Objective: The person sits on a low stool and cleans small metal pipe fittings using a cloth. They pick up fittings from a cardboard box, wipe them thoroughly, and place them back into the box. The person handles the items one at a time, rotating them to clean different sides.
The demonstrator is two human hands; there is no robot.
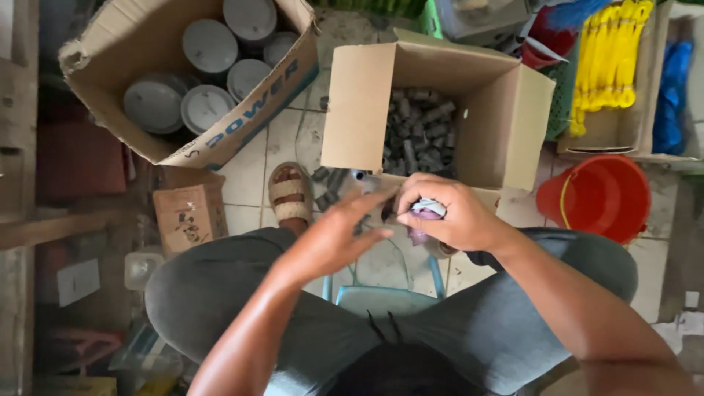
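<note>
Large open cardboard box [158, 139], upper left on the tiled floor, tilted: holds round grey lidded tins [209, 45], at least six visible, packed side by side. Second open cardboard box [359, 103], centre, flaps up: filled with short dark grey tube fittings [422, 132], heaped loosely; a few more lie on the floor just beside its near corner. Red bucket [598, 194] at right, yellow handle, inside looks empty. Small closed carton [189, 216] at left, near a sandalled foot [290, 192]. Right hand [455, 214] clenched around a small purple-and-white piece [425, 213], held above the knees, in front of the centre box. Left hand [341, 231] released, fingers extended, tips touching that piece.
</note>
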